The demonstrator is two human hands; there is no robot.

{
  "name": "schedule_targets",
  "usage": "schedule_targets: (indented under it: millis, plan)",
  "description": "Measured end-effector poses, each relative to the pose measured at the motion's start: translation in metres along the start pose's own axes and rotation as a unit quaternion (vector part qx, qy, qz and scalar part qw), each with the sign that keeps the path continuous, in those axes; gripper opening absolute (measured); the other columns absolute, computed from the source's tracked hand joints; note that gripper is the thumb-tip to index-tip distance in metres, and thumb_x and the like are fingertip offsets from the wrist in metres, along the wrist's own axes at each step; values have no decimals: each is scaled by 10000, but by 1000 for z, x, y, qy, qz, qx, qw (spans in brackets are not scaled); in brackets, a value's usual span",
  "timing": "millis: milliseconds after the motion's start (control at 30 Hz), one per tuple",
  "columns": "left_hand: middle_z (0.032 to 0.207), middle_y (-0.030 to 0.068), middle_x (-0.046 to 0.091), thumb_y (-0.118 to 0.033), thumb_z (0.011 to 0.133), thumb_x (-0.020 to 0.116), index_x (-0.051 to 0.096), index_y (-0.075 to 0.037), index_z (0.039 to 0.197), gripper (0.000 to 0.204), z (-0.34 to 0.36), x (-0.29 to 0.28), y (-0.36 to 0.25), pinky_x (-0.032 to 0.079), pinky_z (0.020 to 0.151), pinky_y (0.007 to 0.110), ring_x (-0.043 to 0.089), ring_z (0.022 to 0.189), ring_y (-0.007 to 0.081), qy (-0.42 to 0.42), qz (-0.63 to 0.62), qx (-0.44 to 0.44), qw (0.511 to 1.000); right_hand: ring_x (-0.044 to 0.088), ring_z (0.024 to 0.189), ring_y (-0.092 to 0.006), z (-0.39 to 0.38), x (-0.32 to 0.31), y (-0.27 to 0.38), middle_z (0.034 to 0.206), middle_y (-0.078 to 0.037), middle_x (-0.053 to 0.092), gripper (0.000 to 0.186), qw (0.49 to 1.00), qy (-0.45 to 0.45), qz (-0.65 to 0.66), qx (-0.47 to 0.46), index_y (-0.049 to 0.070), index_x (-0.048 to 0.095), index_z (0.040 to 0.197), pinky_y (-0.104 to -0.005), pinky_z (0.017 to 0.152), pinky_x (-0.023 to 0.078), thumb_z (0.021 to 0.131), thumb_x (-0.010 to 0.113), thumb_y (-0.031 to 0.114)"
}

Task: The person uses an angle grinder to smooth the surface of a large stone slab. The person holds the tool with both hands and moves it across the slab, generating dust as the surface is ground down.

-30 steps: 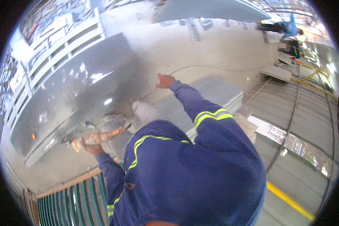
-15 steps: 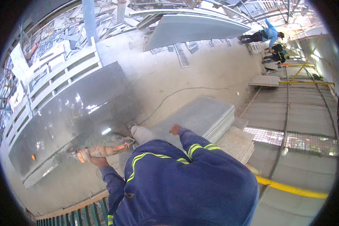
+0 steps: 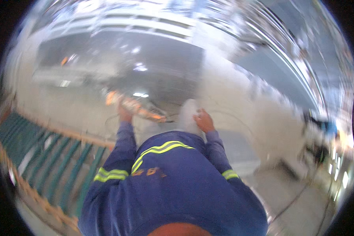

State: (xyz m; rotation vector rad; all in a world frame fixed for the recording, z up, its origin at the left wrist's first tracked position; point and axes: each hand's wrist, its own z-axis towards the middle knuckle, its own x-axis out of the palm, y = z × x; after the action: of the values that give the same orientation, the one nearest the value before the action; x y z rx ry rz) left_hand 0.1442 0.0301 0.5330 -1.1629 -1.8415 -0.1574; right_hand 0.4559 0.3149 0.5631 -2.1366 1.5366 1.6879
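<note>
My left hand (image 3: 124, 112) is wrapped around the body of an orange angle grinder (image 3: 139, 109), held low over the near edge of a dark, glossy stone slab (image 3: 165, 59). A cord trails from the grinder's rear end toward my pale trouser leg (image 3: 188, 112). Beside that knee is my right hand (image 3: 203, 120), its fingers loosely bent and apart, with nothing seen in them. Motion blur hides the grinder's disc and whether it touches the slab. A small orange object (image 3: 64, 61) lies on the slab's left part.
White slatted supports (image 3: 153, 24) run behind the slab. A green slatted rack (image 3: 55, 165) stands at lower left. Stacked grey slabs (image 3: 236, 147) lie right of my leg, and a large grey panel (image 3: 275, 72) leans farther off. A cable (image 3: 240, 122) crosses the floor.
The view has swung left, so the dark slab now sits ahead and the green rack shows more. My right hand has moved from above the slab stack to beside my knee; my left still grips the grinder.
</note>
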Motion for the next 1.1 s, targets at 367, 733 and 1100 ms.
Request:
schedule_targets:
  millis: [367,733,1100]
  plan:
    - [769,67,570,-202,806,674,551,-93,967,231,-8,14,67,556,638,401,627,665,244,-232,-19,197,953,644,875,-389,37,-23,-29,904,-200,672,396,969,230,-14,-88,50,586,1115,-473,773,495,848,631,339]
    - [771,86,597,-241,833,642,547,-105,895,177,-71,116,201,567,653,417,638,693,266,-278,-63,279,917,623,958,-420,81,-134,-157,994,-250,660,399,890,372,-114,-236,39,580,1118,-495,828,482,860,609,342]
    - [786,126,583,-230,797,665,510,-83,1038,322,-132,163,249,571,592,413,629,659,277,-322,-130,323,880,650,894,-266,175,-87,-159,1040,-171,685,623,848,525,18,-72,13,550,1232,-403,753,499,920,492,548]
